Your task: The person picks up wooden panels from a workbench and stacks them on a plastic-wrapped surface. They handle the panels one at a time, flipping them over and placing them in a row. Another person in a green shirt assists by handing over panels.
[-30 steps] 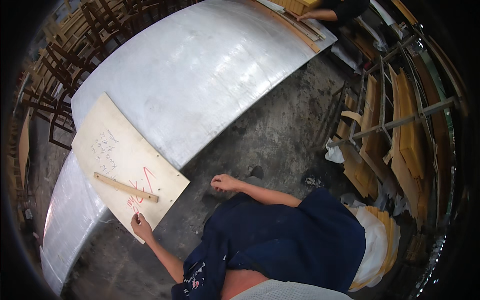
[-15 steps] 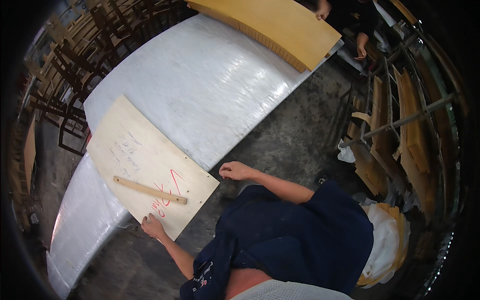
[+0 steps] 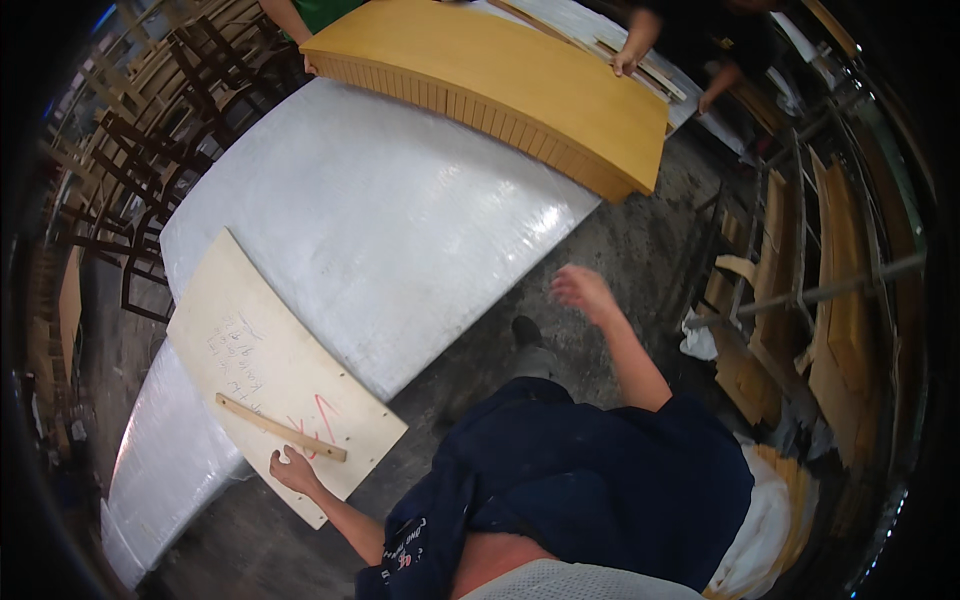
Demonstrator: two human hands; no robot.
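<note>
My left hand (image 3: 293, 470) is at the near edge of a pale curved plywood board (image 3: 260, 350), fingers loosely bent and apart, with nothing gripped in them. A narrow wooden strip (image 3: 281, 428) lies across the board just beyond the fingertips. Pen writing and red marks cover part of the board. My right hand (image 3: 587, 292) reaches out over the floor, fingers apart and slightly blurred, holding nothing. At the far end, a curved yellow-brown wooden panel (image 3: 490, 80) with a slatted edge is held by a co-worker's hand (image 3: 627, 58) at right and another person's hand at left.
A large surface wrapped in shiny plastic (image 3: 370, 230) carries the board and reaches under the panel. Dark wooden chair frames (image 3: 150, 190) stand at left. A metal rack (image 3: 810, 310) with wooden panels is at right, with a white-wrapped bundle (image 3: 765, 510) behind me.
My right hand has moved forward and right, away from the board's corner. The yellow-brown panel has shifted left and nearer, and a green-sleeved person now shows at its left end.
</note>
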